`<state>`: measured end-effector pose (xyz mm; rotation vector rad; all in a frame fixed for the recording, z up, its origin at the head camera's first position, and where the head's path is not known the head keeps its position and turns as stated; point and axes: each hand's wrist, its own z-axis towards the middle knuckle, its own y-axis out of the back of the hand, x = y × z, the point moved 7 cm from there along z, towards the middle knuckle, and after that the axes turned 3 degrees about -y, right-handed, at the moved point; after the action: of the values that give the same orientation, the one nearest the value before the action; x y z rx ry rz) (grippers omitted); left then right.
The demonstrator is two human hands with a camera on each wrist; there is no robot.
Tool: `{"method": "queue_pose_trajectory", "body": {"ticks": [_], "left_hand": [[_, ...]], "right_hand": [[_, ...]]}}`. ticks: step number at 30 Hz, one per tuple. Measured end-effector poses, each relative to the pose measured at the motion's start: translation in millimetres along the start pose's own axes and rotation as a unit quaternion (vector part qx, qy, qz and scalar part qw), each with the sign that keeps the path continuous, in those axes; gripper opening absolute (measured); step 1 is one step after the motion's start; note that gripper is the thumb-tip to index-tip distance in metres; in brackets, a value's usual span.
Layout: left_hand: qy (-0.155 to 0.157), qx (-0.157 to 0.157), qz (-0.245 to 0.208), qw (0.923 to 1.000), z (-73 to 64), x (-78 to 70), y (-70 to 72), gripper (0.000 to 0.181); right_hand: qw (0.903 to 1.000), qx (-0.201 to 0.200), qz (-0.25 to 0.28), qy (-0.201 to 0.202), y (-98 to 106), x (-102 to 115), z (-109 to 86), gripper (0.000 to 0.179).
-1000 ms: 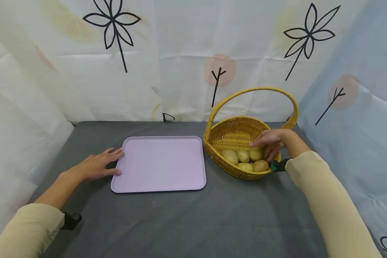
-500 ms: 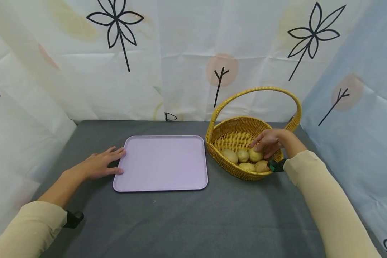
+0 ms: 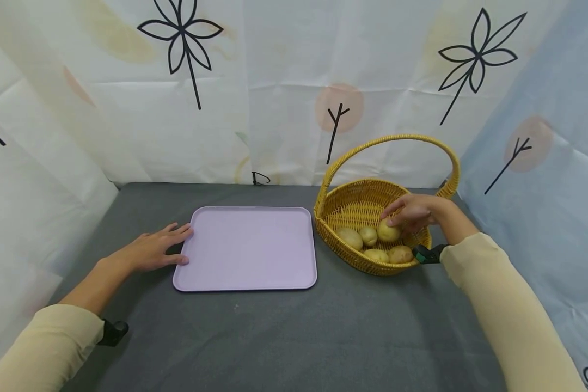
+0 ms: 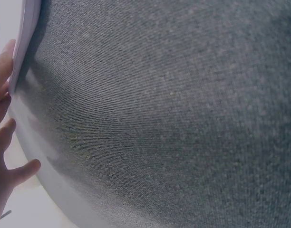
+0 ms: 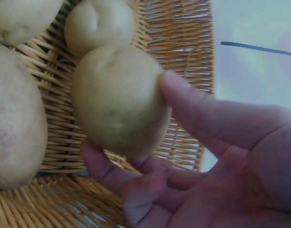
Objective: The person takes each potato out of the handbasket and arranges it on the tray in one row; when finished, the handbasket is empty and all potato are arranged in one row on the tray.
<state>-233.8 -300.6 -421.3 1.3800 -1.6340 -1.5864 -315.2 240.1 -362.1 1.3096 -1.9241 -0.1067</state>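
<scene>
My right hand [image 3: 414, 212] reaches into a yellow wicker basket [image 3: 343, 255] and grips a potato [image 5: 119, 102] between thumb and fingers, as the right wrist view shows closely. Several other potatoes [image 3: 349, 237] lie around it on the basket's floor. On the left, my left hand [image 3: 152, 250] rests with spread, straight fingers at the left edge of a lilac rectangular tray [image 3: 247, 250]. In the left wrist view, the fingertips of that hand [image 4: 3, 137] touch the tray's rim [image 4: 25, 42].
The basket's tall arched handle [image 3: 392, 139] rises over its opening. Tray and basket stand side by side on a dark grey cloth [image 3: 274, 337]. White patterned curtains [image 3: 274, 65] close off the back and left, a bluish one [image 3: 544, 218] the right.
My right hand has closed round a potato and shifted it slightly away from the potato in front. The left hand stays at the tray's edge. The view has shifted slightly.
</scene>
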Motion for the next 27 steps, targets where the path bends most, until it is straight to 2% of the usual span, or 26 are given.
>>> {"method": "queue_pose_trajectory", "body": {"ticks": [5,14,16,21,27], "left_hand": [[-0.008,-0.001,0.007,0.9999,1.2,-1.7,1.0,0.09],[-0.005,0.005,0.004,1.0,1.8,-4.4,4.1,0.091],[-0.004,0.005,0.005,1.0,2.2,-4.1,4.5,0.091],[0.0,0.006,0.006,1.0,2.3,-3.9,4.5,0.091],[0.001,0.008,0.004,1.0,2.3,-3.7,3.6,0.091]], "right_hand": [[0.9986,-0.007,0.029,0.045,1,8,-9.8,0.051],[0.9896,-0.026,0.024,0.139,-8,30,-26.3,0.052],[0.9844,-0.031,0.012,0.173,-12,37,-28.1,0.049],[0.9645,-0.043,-0.009,0.26,-26,58,-30.0,0.04],[0.9513,-0.044,0.008,0.305,-46,81,-30.9,0.037]]}}
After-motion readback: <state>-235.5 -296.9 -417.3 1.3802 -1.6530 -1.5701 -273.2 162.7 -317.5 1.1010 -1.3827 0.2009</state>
